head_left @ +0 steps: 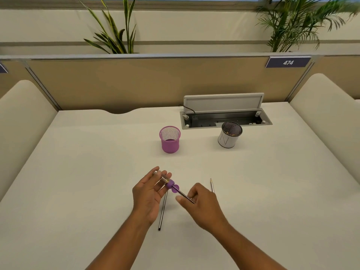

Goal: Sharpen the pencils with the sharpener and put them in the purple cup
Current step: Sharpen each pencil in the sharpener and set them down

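The right hand (202, 205) pinches a pencil (184, 196) whose tip sits in the sharpener (168, 182), which the left hand (148, 195) grips in its fingers. The purple cup (170, 139) stands at 12 o'clock, well apart. A second pencil (162, 211) lies at 6 o'clock of the sharpener and a third pencil (212, 185) at 3 o'clock. Risk: off-axis twisting may snap the lead, and a slack grip would let the sharpener spin.

You have open white tabletop (101, 172) between your hands and the purple mesh cup (169, 140), straight ahead. One striped pencil (162, 213) lies below your left hand (148, 193), another sharpened pencil (212, 185) just beyond your right hand (203, 204). Right of the cup stand a white-wrapped mesh holder (228, 139) and the raised grey cable hatch (224, 103).
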A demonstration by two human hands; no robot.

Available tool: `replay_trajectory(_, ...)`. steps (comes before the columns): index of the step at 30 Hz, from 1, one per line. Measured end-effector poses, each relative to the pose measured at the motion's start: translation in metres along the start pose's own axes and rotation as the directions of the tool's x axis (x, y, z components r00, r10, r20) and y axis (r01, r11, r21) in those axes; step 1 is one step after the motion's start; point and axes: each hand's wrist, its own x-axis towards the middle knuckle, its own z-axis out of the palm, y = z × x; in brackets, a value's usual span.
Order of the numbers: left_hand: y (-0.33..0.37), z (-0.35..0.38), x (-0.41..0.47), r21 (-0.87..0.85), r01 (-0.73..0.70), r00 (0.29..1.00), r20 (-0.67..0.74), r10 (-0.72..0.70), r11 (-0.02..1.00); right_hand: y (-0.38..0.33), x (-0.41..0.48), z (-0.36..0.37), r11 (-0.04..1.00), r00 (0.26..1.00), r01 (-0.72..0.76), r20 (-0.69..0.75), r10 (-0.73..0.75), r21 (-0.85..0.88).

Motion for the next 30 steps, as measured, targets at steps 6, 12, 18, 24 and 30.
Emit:
replay_trajectory(6,0.000,0.006,0.000,0.059,-0.038,0.996,-0.079,0.043,0.998,0.010,-0.006,0.005,0.609,0.804,0.386,-0.071,-0.590,-0.693)
replay_trajectory(12,0.005,0.004,0.001,0.047,-0.015,0.999,-0.029,0.016,0.999,-0.003,0.000,0.004,0.999,0.998,0.002,0.062,-0.005,0.039)
replay_trajectory(18,0.004,0.004,0.000,0.035,0.002,1.000,0.003,-0.002,0.999,-0.010,0.004,-0.003,0.931,0.961,-0.249,0.186,0.204,0.266)
replay_trajectory(24,0.006,0.006,0.002,0.116,-0.007,0.999,-0.035,0.011,0.993,0.001,0.002,0.006,0.859,0.930,0.258,-0.125,-0.345,-0.442)
replay_trajectory(30,0.006,0.007,0.000,0.088,0.018,0.999,-0.031,-0.015,0.996,0.003,0.004,0.007,0.921,0.959,0.248,-0.058,-0.277,-0.300)
